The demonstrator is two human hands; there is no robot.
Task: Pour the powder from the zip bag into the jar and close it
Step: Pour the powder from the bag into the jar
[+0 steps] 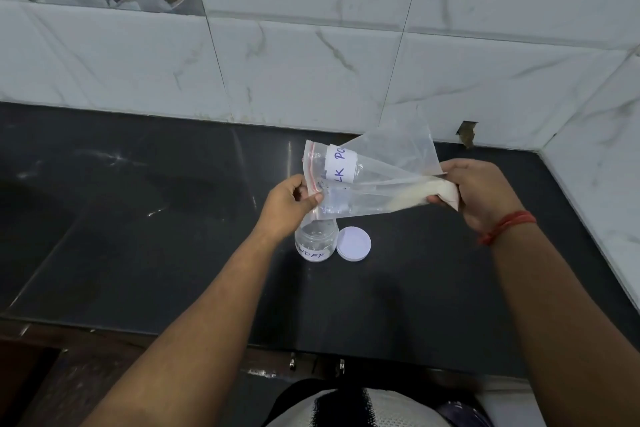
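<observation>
A clear zip bag (377, 166) with a white handwritten label is held sideways above the dark counter. My left hand (291, 204) pinches its zip end, which has a red strip. My right hand (474, 194) grips the bottom end, where off-white powder (429, 192) is gathered. Under the zip end stands a small clear jar (316, 243) with a white label, its mouth hidden behind the bag and my left hand. Its white lid (353, 243) lies flat on the counter just right of it.
The black stone counter (156, 218) runs to a white marble-tiled wall (311, 62) at the back and on the right. A chipped hole in the tile (467, 133) sits behind the bag. Drawer handles (317, 364) show below the counter's front edge.
</observation>
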